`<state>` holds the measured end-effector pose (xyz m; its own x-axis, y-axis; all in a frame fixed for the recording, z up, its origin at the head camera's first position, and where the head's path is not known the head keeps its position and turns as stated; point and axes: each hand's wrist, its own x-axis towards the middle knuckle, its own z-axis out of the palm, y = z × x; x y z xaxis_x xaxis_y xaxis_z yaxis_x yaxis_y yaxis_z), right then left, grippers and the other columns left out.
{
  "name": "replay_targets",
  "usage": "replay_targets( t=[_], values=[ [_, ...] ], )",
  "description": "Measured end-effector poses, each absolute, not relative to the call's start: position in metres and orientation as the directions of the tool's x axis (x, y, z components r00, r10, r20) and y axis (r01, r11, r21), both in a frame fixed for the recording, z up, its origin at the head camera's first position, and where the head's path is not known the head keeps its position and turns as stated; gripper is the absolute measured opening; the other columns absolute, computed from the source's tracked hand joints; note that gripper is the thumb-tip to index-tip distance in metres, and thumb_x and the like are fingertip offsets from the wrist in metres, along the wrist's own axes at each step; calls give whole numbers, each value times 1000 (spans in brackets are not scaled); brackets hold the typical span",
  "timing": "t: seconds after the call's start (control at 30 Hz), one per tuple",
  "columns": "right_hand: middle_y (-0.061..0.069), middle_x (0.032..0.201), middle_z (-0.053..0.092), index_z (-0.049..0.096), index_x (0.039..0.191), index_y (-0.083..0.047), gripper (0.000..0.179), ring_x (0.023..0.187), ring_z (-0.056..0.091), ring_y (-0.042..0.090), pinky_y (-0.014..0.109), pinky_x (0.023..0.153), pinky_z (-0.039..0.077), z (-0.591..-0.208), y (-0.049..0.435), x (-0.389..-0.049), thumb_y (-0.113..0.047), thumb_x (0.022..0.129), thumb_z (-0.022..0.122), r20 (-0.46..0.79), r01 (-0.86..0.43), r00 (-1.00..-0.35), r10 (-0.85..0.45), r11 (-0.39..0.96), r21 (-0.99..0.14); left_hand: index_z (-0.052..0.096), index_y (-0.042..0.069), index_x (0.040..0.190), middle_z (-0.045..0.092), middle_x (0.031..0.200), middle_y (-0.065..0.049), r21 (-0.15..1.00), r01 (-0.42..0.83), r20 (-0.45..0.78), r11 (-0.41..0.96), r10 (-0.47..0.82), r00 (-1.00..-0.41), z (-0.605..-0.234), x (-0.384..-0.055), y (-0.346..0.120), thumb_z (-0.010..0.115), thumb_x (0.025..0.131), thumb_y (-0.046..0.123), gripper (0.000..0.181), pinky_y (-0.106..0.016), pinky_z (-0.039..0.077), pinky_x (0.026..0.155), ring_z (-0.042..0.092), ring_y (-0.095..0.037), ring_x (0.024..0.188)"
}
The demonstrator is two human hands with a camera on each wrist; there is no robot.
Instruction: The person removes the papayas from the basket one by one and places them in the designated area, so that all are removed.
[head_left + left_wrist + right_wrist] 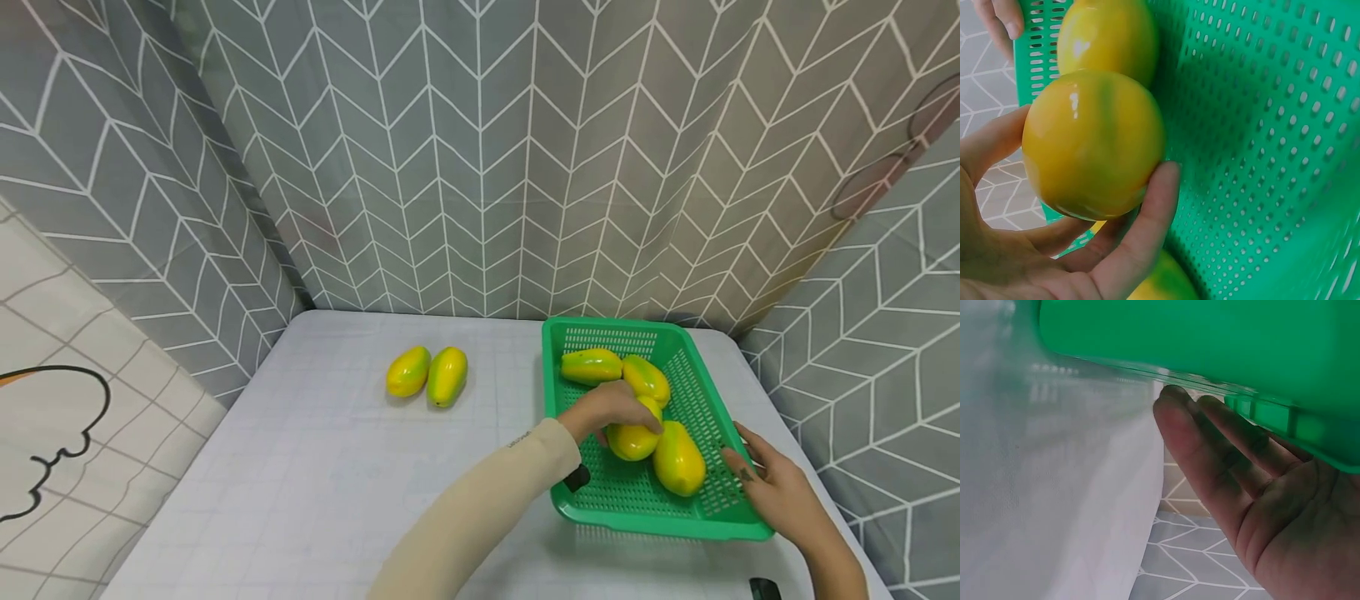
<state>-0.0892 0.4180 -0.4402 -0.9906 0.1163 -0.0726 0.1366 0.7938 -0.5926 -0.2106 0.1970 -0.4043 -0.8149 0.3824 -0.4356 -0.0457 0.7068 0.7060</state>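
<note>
My left hand (611,403) reaches into the green plastic basket (630,523) and grips a yellow-green papaya (1094,144), thumb on one side and fingers on the other. Right beside it lies a pear-shaped papaya (679,460). Farther back in the basket are two more papayas, a greener one (591,367) by the left wall and another papaya (647,381) to its right. My right hand (780,485) holds the basket's right side, thumb at the rim. In the right wrist view its fingers (1179,428) extend along the outside, below the rim.
Two papayas lie side by side on the white-covered table, a rounder papaya (408,372) and a longer papaya (447,377), left of the basket. Grey curtains (480,167) with white zigzag lines stand behind and beside the table (337,467).
</note>
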Motion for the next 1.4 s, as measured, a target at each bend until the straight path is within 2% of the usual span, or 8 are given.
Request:
replay_targets(
  t=[0.23, 0.43, 0.63, 0.9, 1.0, 1.1, 1.17, 1.4],
  values=[
    [48, 144, 51, 25, 157, 20, 75, 126, 59, 64, 72, 96, 51, -440, 422, -88, -42, 115, 36, -126, 155, -987, 99, 804, -575, 63, 8, 123, 66, 100, -6, 720, -16, -417, 693, 414, -809, -397, -211, 188, 86, 86, 37, 53, -51, 66, 75, 66, -22, 86],
    [45, 138, 56, 30, 153, 22, 78, 125, 56, 60, 72, 99, 49, -439, 425, -87, -46, 115, 23, -192, 188, -977, 93, 803, -565, 62, 7, 120, 65, 98, -5, 742, -5, -410, 671, 447, -795, -393, -213, 179, 85, 87, 38, 51, -52, 66, 79, 64, -22, 84],
    [20, 112, 71, 33, 151, 22, 79, 102, 63, 26, 58, 97, 53, -438, 426, -89, -47, 115, 17, -275, 245, -956, 105, 799, -549, 60, 8, 125, 64, 101, -4, 773, -37, -423, 633, 472, -774, -386, -215, 168, 84, 87, 36, 53, -53, 66, 82, 64, -20, 88],
    [23, 118, 69, 32, 152, 21, 80, 110, 61, 32, 61, 100, 51, -438, 428, -87, -48, 115, 15, -290, 240, -954, 83, 790, -565, 60, 8, 128, 63, 104, -5, 784, -54, -415, 619, 457, -787, -374, -219, 153, 84, 89, 37, 55, -54, 66, 85, 64, -21, 90],
    [37, 133, 60, 25, 155, 23, 84, 123, 56, 47, 70, 105, 46, -439, 429, -86, -51, 114, 14, -324, 262, -943, 75, 767, -586, 60, 7, 128, 63, 104, -5, 798, -69, -410, 598, 455, -790, -373, -220, 146, 85, 88, 36, 55, -56, 65, 87, 64, -21, 91],
    [48, 154, 35, 16, 156, 24, 88, 143, 35, 62, 79, 113, 35, -440, 430, -86, -53, 114, 12, -364, 299, -928, 77, 737, -607, 59, 7, 135, 64, 108, -5, 813, -80, -406, 576, 464, -787, -371, -221, 138, 84, 89, 36, 60, -53, 66, 84, 64, -21, 94],
    [50, 160, 19, 8, 157, 24, 89, 148, 23, 64, 81, 117, 26, -441, 431, -86, -53, 114, 10, -388, 321, -919, 72, 707, -630, 57, 7, 139, 65, 112, -6, 828, -81, -397, 555, 479, -783, -371, -222, 133, 84, 89, 36, 64, -51, 67, 81, 65, -21, 96],
    [50, 163, 9, -1, 157, 24, 87, 152, 12, 65, 82, 120, 16, -442, 434, -86, -51, 114, 8, -411, 346, -910, 54, 647, -680, 47, 8, 157, 62, 138, -9, 847, -34, -358, 531, 521, -774, -368, -226, 114, 81, 91, 41, 81, -47, 68, 78, 66, -21, 108]
  ],
)
